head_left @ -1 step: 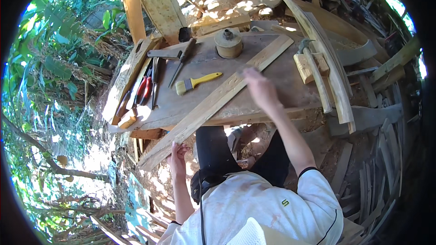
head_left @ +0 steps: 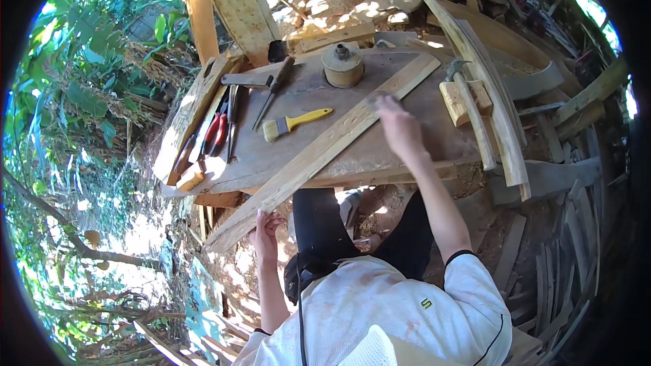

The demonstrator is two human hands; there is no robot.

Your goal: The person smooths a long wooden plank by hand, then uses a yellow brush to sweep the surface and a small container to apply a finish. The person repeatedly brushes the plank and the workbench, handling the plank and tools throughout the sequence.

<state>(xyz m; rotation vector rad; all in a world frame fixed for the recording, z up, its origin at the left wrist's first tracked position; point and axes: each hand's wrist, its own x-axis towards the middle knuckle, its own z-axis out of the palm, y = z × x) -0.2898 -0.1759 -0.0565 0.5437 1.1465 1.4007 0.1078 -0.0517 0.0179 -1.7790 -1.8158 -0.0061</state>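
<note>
A long pale wooden plank [head_left: 325, 142] lies aslant across the workbench, its near end jutting past the bench edge at the left. My left hand [head_left: 268, 226] grips the plank's edge near that end, fingers curled round it. On the plank's upper half rests my right hand [head_left: 399, 125], closed over a small greyish thing [head_left: 374, 99] pressed to the wood; its kind is too blurred to tell. A yellow-handled paintbrush [head_left: 298, 123] lies left of the plank. Beyond the plank stands a round wooden pot-like piece [head_left: 342, 66] with a dark knob on top.
At the bench's left are red-handled pliers [head_left: 217, 132], a screwdriver [head_left: 274, 91] and a wooden offcut [head_left: 193, 122]. A hammer [head_left: 472, 116] lies across a wooden block [head_left: 454, 103] at the right, beside long curved boards [head_left: 498, 122]. Stacked wood surrounds the bench [head_left: 237, 163].
My right hand has slid a little to the right along the plank with the small greyish thing. My left hand stays where it was.
</note>
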